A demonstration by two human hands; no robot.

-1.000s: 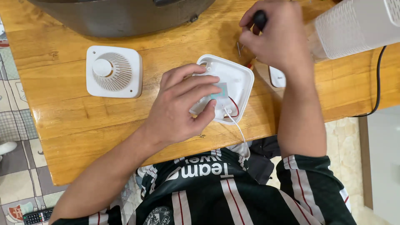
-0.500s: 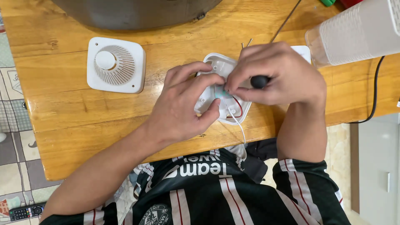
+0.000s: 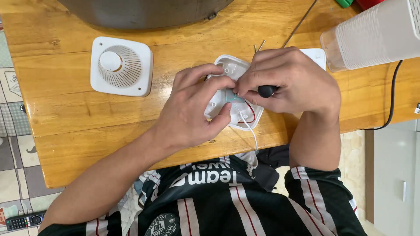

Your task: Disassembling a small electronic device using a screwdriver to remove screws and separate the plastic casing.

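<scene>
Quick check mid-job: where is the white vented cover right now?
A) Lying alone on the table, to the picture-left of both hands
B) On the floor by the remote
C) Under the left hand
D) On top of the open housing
A: the white vented cover lies flat on the wooden table, apart from the left hand and right hand, which work on the open white housing.
</scene>
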